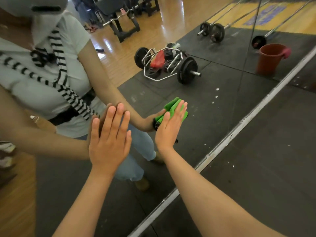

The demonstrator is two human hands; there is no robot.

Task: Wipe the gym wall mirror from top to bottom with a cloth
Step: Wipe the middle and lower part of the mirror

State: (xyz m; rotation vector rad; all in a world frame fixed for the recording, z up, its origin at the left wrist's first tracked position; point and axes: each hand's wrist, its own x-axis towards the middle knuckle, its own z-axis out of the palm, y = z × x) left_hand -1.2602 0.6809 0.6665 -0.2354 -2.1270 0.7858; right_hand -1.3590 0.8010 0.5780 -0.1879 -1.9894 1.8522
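The right hand [169, 127], fingers straight, presses the green cloth [172, 104] flat against the mirror [213, 106], well above the bottom frame [222, 144]; the left hand [109, 134] rests flat just beside it.

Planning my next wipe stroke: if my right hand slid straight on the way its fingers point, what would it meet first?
Probably only bare mirror glass; the right hand presses the green cloth flat on it, and white specks lie just right of that line.

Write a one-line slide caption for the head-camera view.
The right hand presses a folded green cloth against the gym mirror while the left hand rests flat on it.
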